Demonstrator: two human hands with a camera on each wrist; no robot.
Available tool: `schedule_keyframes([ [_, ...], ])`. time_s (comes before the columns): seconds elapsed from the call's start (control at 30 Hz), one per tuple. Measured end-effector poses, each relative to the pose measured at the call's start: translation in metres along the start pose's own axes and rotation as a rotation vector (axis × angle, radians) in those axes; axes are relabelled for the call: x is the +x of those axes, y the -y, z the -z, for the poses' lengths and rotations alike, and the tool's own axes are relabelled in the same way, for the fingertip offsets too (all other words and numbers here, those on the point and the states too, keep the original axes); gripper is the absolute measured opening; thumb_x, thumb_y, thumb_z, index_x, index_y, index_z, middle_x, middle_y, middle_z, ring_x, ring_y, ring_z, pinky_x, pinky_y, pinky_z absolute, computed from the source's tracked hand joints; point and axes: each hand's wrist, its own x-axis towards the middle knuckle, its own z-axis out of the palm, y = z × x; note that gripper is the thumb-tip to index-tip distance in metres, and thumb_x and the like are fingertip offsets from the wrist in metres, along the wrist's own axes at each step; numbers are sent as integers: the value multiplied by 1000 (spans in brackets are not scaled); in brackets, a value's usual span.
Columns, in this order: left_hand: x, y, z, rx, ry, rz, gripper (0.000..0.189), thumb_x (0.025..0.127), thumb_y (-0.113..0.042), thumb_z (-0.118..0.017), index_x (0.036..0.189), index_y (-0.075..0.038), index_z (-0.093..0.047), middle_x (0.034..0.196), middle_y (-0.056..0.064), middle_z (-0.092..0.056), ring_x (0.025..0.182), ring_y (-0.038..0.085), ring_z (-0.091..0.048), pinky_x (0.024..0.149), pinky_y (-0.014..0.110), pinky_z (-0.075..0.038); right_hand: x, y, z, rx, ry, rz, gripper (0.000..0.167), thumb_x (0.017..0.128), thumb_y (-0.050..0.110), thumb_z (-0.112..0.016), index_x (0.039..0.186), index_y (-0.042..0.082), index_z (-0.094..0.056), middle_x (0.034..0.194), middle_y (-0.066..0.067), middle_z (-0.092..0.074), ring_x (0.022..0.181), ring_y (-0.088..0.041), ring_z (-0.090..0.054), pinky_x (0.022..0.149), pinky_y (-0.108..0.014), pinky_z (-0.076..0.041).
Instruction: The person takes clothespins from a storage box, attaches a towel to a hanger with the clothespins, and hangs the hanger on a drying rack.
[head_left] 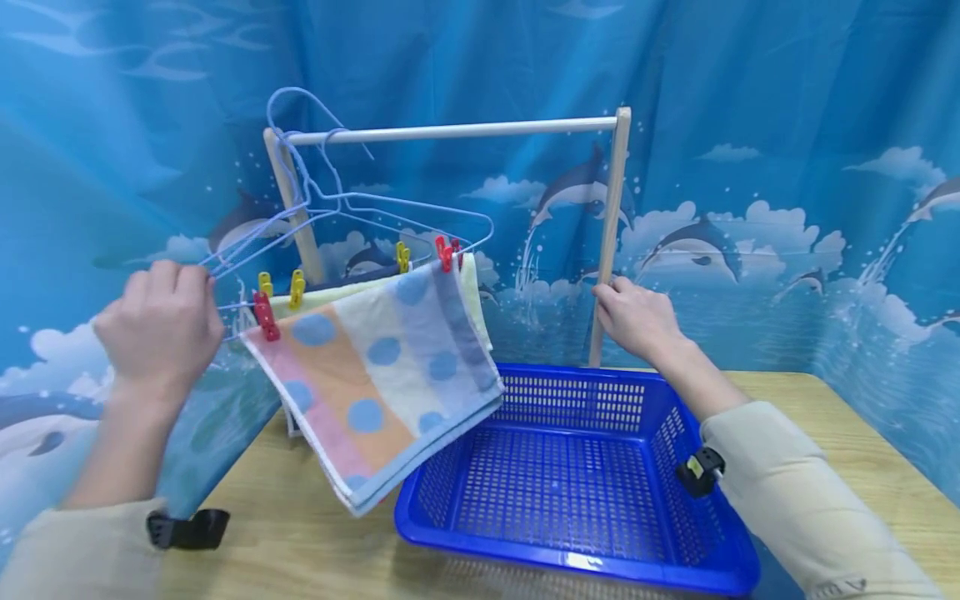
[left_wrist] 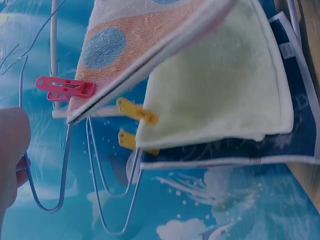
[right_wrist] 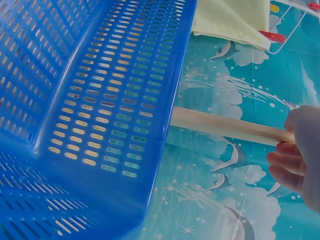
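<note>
My left hand [head_left: 167, 327] grips one shoulder of a blue wire hanger [head_left: 420, 202], held tilted. The hanger's hook overlaps the left end of the rail in the head view. Red clothespins [head_left: 266, 317] fasten a striped towel with blue dots [head_left: 384, 352] to it. Behind hangs a pale yellow towel [left_wrist: 220, 95] with yellow clothespins [left_wrist: 136, 110], and beyond that a dark blue towel [left_wrist: 295, 65]; the striped one partly hides both in the head view. With fingers and thumb, my right hand [head_left: 637, 315] holds the right wooden post [head_left: 615, 200] of the drying rack.
The rack's pale rail [head_left: 465, 131] spans between two wooden posts. A blue plastic basket [head_left: 555, 562] stands on the wooden table [head_left: 795, 408], in front of the rack's right side. Behind everything hangs a dolphin-print curtain [head_left: 750, 100].
</note>
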Motion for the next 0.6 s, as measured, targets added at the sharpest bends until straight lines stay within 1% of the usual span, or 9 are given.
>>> schedule_keyframes([
  [0.07, -1, 5, 4, 25, 60, 22, 19, 93, -8, -49, 91, 10, -56, 88, 30, -58, 70, 47, -53, 37, 45, -32, 0, 0, 0, 2, 0, -1, 20, 93, 11, -52, 109, 5, -62, 92, -17, -59, 56, -21, -52, 38, -30, -37],
  [0.2, -5, 13, 7, 63, 128, 55, 17, 91, -6, -50, 94, 10, -55, 93, 31, -57, 73, 46, -54, 39, 47, -35, 1, 0, -1, 7, -4, -1, 21, 93, 11, -52, 110, 5, -63, 93, -17, -59, 57, -22, -53, 38, -30, -37],
  [0.23, -6, 15, 8, 68, 134, 60, 17, 91, -6, -51, 94, 10, -55, 93, 31, -57, 73, 46, -53, 39, 47, -35, 1, 0, -1, 7, -6, -3, 21, 93, 11, -52, 110, 5, -63, 93, -17, -59, 57, -22, -53, 39, -30, -37],
  [0.3, -8, 18, 7, 62, 115, 59, 17, 91, -6, -51, 92, 10, -55, 91, 31, -57, 72, 46, -53, 37, 46, -34, 1, 0, -1, 8, -9, -7, 22, 93, 11, -52, 111, 5, -63, 94, -17, -60, 58, -22, -54, 39, -30, -38],
  [0.47, -13, 22, 5, 61, 91, 47, 16, 90, -5, -50, 89, 11, -55, 87, 30, -58, 64, 44, -51, 35, 39, -27, 0, 0, -2, 11, -20, -11, 22, 92, 11, -54, 112, 5, -63, 95, -16, -60, 57, -21, -53, 38, -29, -36],
  [0.53, -15, 23, 4, 68, 101, 44, 14, 89, -2, -49, 88, 10, -55, 86, 29, -57, 63, 43, -51, 35, 39, -27, -1, 0, -2, 12, -32, -4, 22, 92, 11, -54, 111, 5, -63, 94, -16, -60, 56, -20, -52, 37, -29, -36],
  [0.6, -17, 23, 2, 73, 120, 45, 12, 88, -1, -49, 88, 10, -54, 86, 29, -56, 64, 43, -51, 36, 40, -30, -1, 0, -3, 12, -49, 5, 21, 92, 11, -54, 110, 5, -64, 92, -16, -60, 54, -20, -51, 37, -28, -35],
])
